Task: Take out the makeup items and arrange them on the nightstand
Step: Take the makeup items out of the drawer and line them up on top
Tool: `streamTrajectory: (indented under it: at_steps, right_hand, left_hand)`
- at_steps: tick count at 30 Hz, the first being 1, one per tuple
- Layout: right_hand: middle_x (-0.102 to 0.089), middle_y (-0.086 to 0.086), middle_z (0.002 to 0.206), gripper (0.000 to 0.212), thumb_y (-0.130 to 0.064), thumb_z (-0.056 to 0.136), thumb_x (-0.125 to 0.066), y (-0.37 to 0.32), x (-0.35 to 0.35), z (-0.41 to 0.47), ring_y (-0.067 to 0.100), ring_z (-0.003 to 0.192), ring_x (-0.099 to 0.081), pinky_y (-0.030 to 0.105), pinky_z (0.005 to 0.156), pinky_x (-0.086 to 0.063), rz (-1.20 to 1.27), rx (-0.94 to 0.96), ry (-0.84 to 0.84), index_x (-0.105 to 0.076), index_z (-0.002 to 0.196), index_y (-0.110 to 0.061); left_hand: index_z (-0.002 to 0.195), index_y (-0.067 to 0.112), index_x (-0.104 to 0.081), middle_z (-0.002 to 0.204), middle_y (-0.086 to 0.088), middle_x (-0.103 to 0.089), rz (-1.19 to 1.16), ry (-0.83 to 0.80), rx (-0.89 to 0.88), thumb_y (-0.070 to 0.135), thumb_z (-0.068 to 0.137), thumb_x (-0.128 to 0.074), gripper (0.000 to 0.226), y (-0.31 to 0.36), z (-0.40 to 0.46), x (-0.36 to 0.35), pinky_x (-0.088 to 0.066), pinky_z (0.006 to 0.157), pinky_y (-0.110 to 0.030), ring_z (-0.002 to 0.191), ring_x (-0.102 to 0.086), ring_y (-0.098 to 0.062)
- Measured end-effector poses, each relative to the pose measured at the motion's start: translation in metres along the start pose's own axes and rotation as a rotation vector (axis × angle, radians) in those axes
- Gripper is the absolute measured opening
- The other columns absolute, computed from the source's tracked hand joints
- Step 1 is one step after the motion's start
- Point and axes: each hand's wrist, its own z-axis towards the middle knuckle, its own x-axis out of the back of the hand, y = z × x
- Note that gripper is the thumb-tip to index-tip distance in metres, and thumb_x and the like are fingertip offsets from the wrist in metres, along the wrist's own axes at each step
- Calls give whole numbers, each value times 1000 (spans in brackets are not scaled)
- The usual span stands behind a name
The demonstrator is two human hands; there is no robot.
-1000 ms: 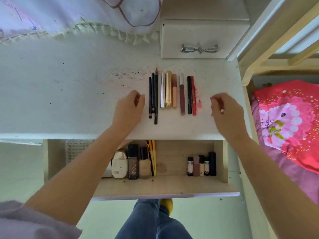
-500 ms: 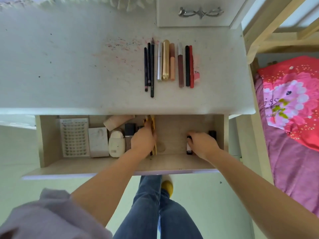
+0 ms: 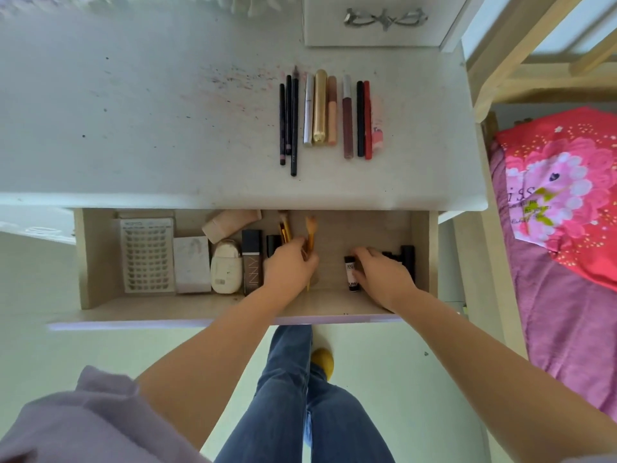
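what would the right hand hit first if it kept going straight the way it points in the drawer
Probably the small black-capped tubes its fingers already touch; past them only bare drawer floor up to the drawer's back wall. The right hand hides some.

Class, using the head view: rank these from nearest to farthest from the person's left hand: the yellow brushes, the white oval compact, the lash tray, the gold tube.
1. Yellow brushes: in the left hand, mid-drawer.
2. White oval compact: in the drawer, left of that hand.
3. Lash tray: at the drawer's far left.
4. Gold tube: up on the nightstand.
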Motion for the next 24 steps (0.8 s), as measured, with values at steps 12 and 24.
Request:
streamTrajectory:
  at_steps: [12, 24]
  right_hand:
    - [-58, 9, 113, 27, -22, 97, -43, -29, 3, 14, 26, 87, -58, 31, 66, -42, -40, 33, -57, -42, 124, -16]
    - [-59, -2, 89, 14, -24, 96, -48, -8, 199, 58, 18, 77, -59, 9, 54, -41, 634, -90, 594, -50, 109, -18]
  left_hand:
    - [90, 20, -52, 77, 5, -58, -237, 208, -293, 21, 92, -53, 3, 13, -48, 69, -50, 65, -17, 69, -59, -6]
    - [115, 9, -56, 80, -5, -63, -198, 371, -151, 25, 95, -50, 25, 63, 88, 174, -56, 60, -27, 57, -61, -14]
